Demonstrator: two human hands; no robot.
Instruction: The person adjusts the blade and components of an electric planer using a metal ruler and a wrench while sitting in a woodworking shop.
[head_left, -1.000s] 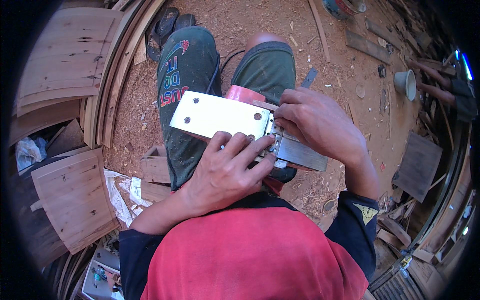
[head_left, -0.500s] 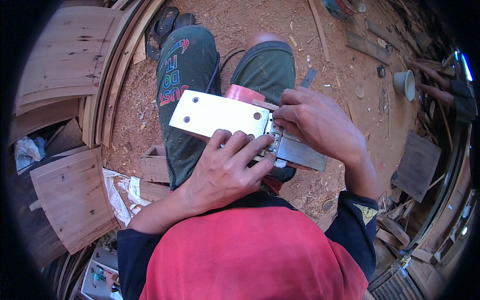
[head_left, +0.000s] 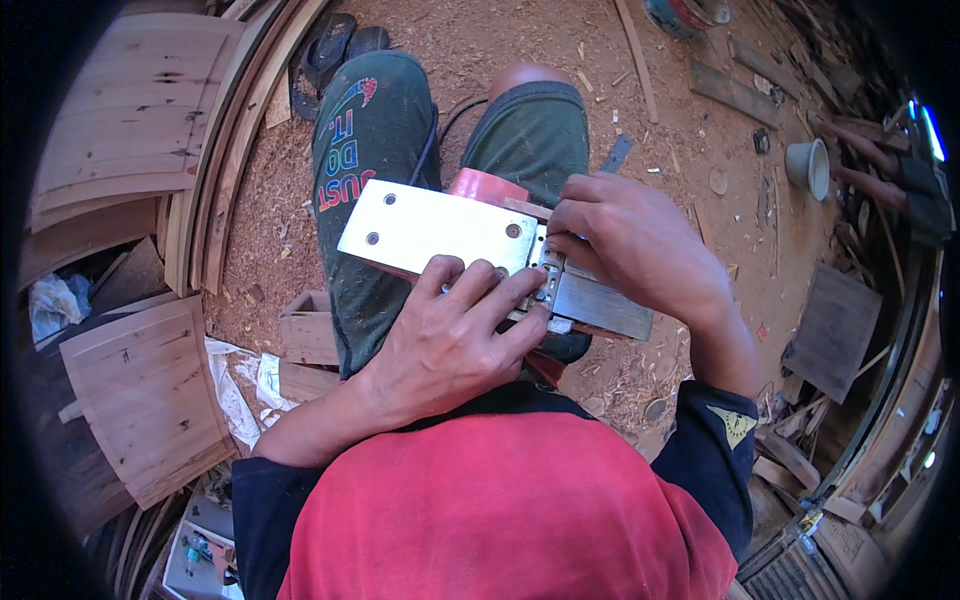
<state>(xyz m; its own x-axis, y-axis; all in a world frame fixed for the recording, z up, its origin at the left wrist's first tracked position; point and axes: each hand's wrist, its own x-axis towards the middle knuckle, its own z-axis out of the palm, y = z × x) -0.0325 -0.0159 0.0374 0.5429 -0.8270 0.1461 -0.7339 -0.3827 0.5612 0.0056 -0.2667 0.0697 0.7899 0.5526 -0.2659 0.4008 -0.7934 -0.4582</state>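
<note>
An electric planer [head_left: 440, 225] lies sole-up across my lap, its bright metal plate to the left and a duller plate [head_left: 600, 305] to the right. Between the plates sits the cutter drum [head_left: 545, 275] with its blade strip. My left hand [head_left: 445, 330] reaches over the near edge, fingers curled, with fingertips pressing on the cutter area. At the drum's far end, my right hand [head_left: 630, 240] is closed in a pinch against the planer; its fingertips are partly hidden. Part of the red body [head_left: 488, 187] shows behind the bright plate.
Wood shavings cover the ground. Wooden panels [head_left: 145, 400] lean at the left, beside a small wooden box [head_left: 310, 328]. A pale bucket [head_left: 807, 170] and a dark board [head_left: 832, 332] are at the right. Sandals [head_left: 330, 50] lie beyond my left knee, and a dark cable [head_left: 460, 115] runs between my legs.
Almost nothing differs. The planer has shifted very slightly to the left, and both hands keep their places at the cutter drum.
</note>
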